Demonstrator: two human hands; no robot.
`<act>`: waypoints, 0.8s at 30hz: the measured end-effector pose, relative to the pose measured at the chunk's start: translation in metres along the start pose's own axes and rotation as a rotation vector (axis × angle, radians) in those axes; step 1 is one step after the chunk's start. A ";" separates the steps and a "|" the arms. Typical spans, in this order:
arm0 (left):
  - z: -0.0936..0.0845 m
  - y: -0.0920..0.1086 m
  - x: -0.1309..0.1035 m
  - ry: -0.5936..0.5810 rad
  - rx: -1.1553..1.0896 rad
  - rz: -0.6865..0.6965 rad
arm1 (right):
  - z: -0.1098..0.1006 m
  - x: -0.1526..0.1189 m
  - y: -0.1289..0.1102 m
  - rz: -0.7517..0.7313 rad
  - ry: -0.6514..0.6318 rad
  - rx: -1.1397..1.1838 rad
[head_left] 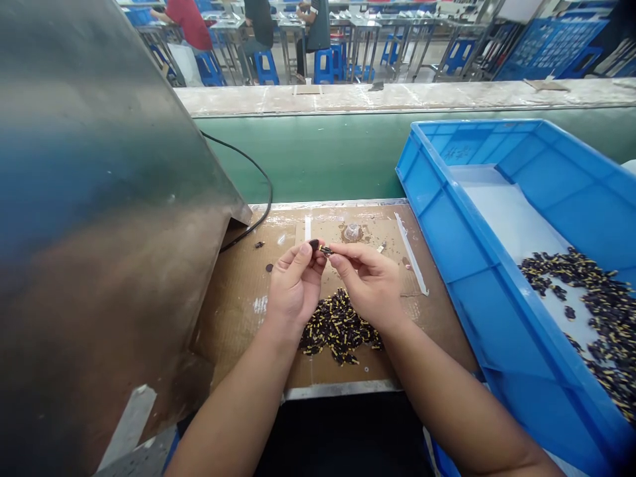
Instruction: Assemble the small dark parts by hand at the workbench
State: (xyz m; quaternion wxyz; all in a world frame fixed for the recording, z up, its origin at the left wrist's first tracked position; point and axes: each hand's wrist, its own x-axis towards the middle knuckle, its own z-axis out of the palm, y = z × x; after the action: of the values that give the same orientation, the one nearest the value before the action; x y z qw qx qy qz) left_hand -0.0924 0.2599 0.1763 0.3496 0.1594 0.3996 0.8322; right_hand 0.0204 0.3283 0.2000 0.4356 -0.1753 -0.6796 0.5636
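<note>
Over a cardboard-covered table (238,311), my left hand (294,283) pinches a small dark oval piece (314,245) between thumb and fingers. Touching its right side, my right hand (368,278) grips a small black and yellow part (326,250) by thumb and forefinger. The two pieces are close together, and I cannot tell whether they are joined. Beneath and between my hands lies a pile of black and yellow parts (340,331), partly hidden by my hands and right forearm.
A large metal housing (99,199) fills the left side, with a black cable (263,173) beside it. On the right stands a blue crate (447,232) holding many similar parts. Beyond runs a green surface (318,156); people sit farther back.
</note>
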 end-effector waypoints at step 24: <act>0.003 -0.007 -0.006 -0.044 0.193 0.219 | -0.011 0.005 -0.001 -0.162 -0.024 -0.208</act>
State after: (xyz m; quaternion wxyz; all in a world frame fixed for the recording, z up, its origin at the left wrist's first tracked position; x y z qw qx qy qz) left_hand -0.0839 0.2602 0.1728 0.2485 0.2530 0.4502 0.8195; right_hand 0.0266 0.3381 0.2025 0.4509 -0.1574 -0.7515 0.4552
